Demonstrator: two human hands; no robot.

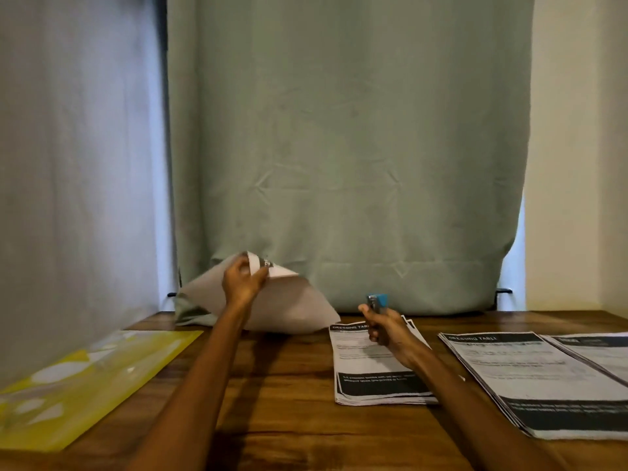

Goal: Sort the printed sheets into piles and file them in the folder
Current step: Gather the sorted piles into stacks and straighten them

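My left hand pinches the top corner of a set of printed sheets, lifted off the table with their blank backs toward me. My right hand grips a small blue stapler, held above a pile of printed sheets on the table. A second pile lies to the right, and a third pile overlaps it at the frame's right edge. The yellow translucent folder lies flat at the left.
The wooden table meets a green curtain at its back edge. A white sheer curtain hangs on the left and a cream wall stands on the right.
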